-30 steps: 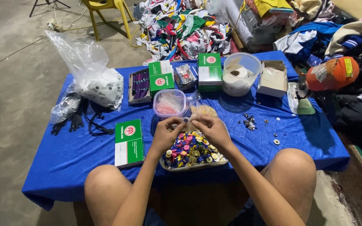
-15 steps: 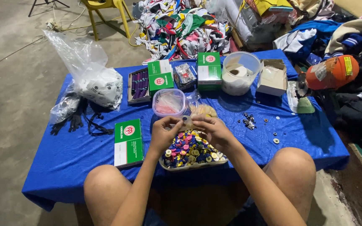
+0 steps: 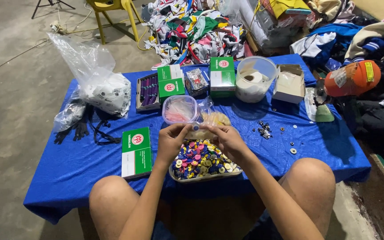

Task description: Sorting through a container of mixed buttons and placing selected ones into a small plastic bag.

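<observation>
We note left hand [image 3: 170, 141] and right hand [image 3: 226, 139] both pinched on a small clear packet [image 3: 199, 132], held just above the tray of coloured buttons [image 3: 201, 159], blue-covered bench [image 3: 290, 133], green-and-white box [image 3: 136, 152] beside the left hand

"What's pinched between the left hand [image 3: 170, 141] and right hand [image 3: 226, 138]?"

"Too small to tell. The hands cover the tray's [image 3: 205, 178] far end, and the yellow chair [image 3: 112, 13] is cut off on top."

You held a tiny button [image 3: 195, 128] above the tray [image 3: 201, 178] heaped with colourful buttons, near the table's front edge.
</observation>
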